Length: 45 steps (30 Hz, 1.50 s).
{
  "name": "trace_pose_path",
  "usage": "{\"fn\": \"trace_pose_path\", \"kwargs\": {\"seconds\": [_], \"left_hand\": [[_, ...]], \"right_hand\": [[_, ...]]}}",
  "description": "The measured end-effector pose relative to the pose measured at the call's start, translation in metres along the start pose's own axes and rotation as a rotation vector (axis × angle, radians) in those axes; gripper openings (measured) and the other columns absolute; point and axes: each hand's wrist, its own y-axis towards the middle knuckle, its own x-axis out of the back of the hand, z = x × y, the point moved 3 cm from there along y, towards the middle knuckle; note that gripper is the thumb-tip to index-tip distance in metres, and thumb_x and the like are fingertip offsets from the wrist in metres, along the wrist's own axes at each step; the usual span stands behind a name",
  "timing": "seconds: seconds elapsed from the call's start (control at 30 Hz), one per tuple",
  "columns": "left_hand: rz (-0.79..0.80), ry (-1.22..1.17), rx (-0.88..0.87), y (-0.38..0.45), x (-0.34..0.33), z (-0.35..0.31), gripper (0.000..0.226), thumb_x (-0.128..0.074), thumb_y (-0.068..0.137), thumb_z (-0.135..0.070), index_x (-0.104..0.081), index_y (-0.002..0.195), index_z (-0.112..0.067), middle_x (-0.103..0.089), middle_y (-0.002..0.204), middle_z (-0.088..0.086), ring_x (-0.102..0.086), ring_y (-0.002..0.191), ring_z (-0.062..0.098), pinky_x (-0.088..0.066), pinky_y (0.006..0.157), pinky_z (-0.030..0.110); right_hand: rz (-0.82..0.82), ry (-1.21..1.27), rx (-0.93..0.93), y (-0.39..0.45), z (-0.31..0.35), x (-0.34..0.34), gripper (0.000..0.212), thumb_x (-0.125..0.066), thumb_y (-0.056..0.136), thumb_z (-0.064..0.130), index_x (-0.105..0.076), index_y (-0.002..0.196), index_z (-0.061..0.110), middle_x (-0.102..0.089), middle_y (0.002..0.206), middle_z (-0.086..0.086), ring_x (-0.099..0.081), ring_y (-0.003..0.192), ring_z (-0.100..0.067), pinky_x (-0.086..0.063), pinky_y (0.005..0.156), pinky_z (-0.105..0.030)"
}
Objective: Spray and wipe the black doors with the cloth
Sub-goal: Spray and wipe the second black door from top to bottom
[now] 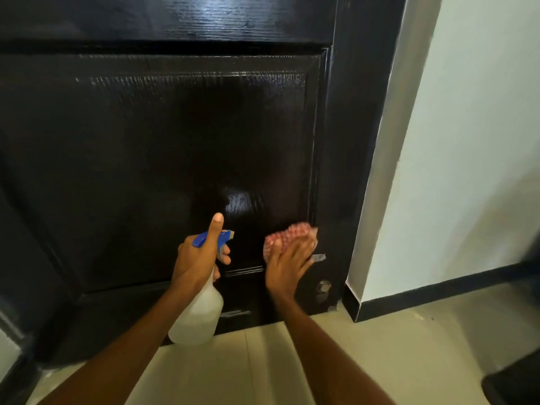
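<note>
Left hand (pixel 196 258) gripping neck of spray bottle (pixel 198 314), fingers curling round blue trigger head, thumb sticking upward; translucent bottle body hanging below hand, nozzle facing black door (pixel 146 156). Right hand (pixel 287 266) pressing red-and-white checked cloth (pixel 287 238) flat against lower right corner of door panel, fingers lying straight over cloth, slightly blurred. Small metal fitting (pixel 323 286), possibly door stop, sitting near door's bottom edge. Pale tiled floor (pixel 380 346) running below; white wall (pixel 467 141) standing right of door.

Home interior, doorway or hallway: glossy black panelled door (pixel 181 159), white painted wall (pixel 473 141) with black skirting (pixel 438 290), pale tiled floor (pixel 365 340), small metal door stop (pixel 323 287).
</note>
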Motion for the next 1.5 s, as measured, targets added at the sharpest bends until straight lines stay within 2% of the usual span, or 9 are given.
{"fn": "trace_pose_path", "kwargs": {"seconds": [0.17, 0.23, 0.3, 0.57, 0.8, 0.9, 1.03, 1.23, 1.5], "left_hand": [[0.013, 0.041, 0.048, -0.009, 0.004, 0.004, 0.066, -0.040, 0.091, -0.067, -0.069, 0.079, -0.010, -0.068, 0.069, 0.013, -0.055, 0.041, 0.009, -0.044, 0.040, 0.020], [-0.006, 0.036, 0.068, -0.010, 0.007, 0.011, 0.063, -0.041, 0.094, -0.065, -0.070, 0.081, -0.011, -0.067, 0.070, 0.013, -0.056, 0.044, 0.011, -0.044, 0.041, 0.021], [-0.027, 0.042, 0.096, -0.008, 0.008, 0.020, 0.071, -0.041, 0.093, -0.066, -0.071, 0.084, -0.003, -0.069, 0.073, 0.017, -0.057, 0.048, 0.016, -0.046, 0.043, 0.023], [-0.021, 0.040, 0.075, -0.006, -0.002, 0.023, 0.078, -0.038, 0.093, -0.069, -0.069, 0.084, 0.003, -0.070, 0.071, 0.015, -0.056, 0.048, 0.018, -0.048, 0.051, 0.029], [-0.010, 0.050, 0.138, -0.011, 0.023, 0.029, 0.071, -0.040, 0.093, -0.068, -0.070, 0.083, -0.005, -0.069, 0.071, 0.012, -0.059, 0.052, 0.018, -0.048, 0.052, 0.029], [-0.067, 0.052, 0.202, -0.023, 0.051, 0.045, 0.075, -0.039, 0.091, -0.072, -0.070, 0.081, -0.005, -0.070, 0.070, 0.013, -0.058, 0.054, 0.024, -0.048, 0.055, 0.034], [-0.161, 0.053, 0.219, -0.043, 0.088, 0.065, 0.081, -0.037, 0.089, -0.077, -0.071, 0.080, -0.004, -0.071, 0.070, 0.014, -0.057, 0.053, 0.028, -0.048, 0.056, 0.036], [-0.207, 0.109, 0.226, -0.048, 0.124, 0.076, 0.083, -0.035, 0.085, -0.083, -0.074, 0.086, -0.009, -0.071, 0.072, 0.018, -0.059, 0.055, 0.029, -0.051, 0.059, 0.039], [-0.108, 0.047, 0.246, -0.041, 0.099, 0.062, 0.067, -0.039, 0.093, -0.068, -0.069, 0.082, -0.009, -0.068, 0.073, 0.014, -0.056, 0.052, 0.020, -0.047, 0.052, 0.030]], "right_hand": [[0.012, 0.386, -0.578, -0.019, -0.015, -0.035, 0.073, -0.048, 0.106, 0.027, -0.002, 0.161, 0.011, 0.020, 0.165, -0.026, 0.015, 0.152, -0.046, -0.011, 0.121, -0.065], [-0.046, 0.529, -0.595, -0.014, -0.002, -0.030, 0.063, -0.038, 0.110, 0.025, -0.006, 0.161, 0.006, 0.022, 0.166, -0.022, 0.019, 0.153, -0.040, 0.005, 0.122, -0.053], [-0.100, 0.526, -0.437, -0.004, 0.023, -0.013, 0.068, -0.034, 0.111, 0.034, 0.004, 0.162, 0.010, 0.023, 0.167, -0.013, 0.022, 0.154, -0.028, 0.019, 0.118, -0.038], [-0.201, 0.108, 0.255, 0.033, 0.033, 0.009, 0.077, -0.026, 0.104, 0.058, 0.021, 0.156, 0.028, 0.025, 0.166, 0.000, 0.026, 0.153, -0.019, 0.020, 0.123, -0.040], [-0.022, 0.113, -0.205, -0.025, -0.028, -0.045, 0.078, -0.030, 0.107, 0.052, 0.027, 0.149, 0.021, 0.027, 0.165, -0.007, 0.020, 0.155, -0.030, 0.011, 0.124, -0.050], [0.104, 0.028, -0.157, -0.052, -0.006, -0.073, 0.082, -0.034, 0.107, 0.052, 0.009, 0.159, 0.006, 0.010, 0.168, -0.020, 0.008, 0.156, -0.038, 0.014, 0.119, -0.045], [0.241, -0.320, 0.208, -0.106, 0.020, -0.127, 0.072, -0.040, 0.100, 0.044, -0.029, 0.156, 0.000, -0.032, 0.158, -0.031, -0.032, 0.145, -0.051, -0.017, 0.118, -0.063], [0.384, -0.548, 0.976, -0.130, 0.039, -0.154, 0.106, -0.070, 0.089, 0.020, 0.011, 0.158, 0.023, 0.001, 0.171, -0.004, 0.005, 0.157, -0.029, 0.015, 0.119, -0.053], [0.260, -0.617, 0.710, -0.061, -0.053, -0.080, 0.065, -0.035, 0.104, 0.048, -0.017, 0.163, 0.027, -0.012, 0.170, 0.001, -0.004, 0.157, -0.025, 0.008, 0.122, -0.059]]}}
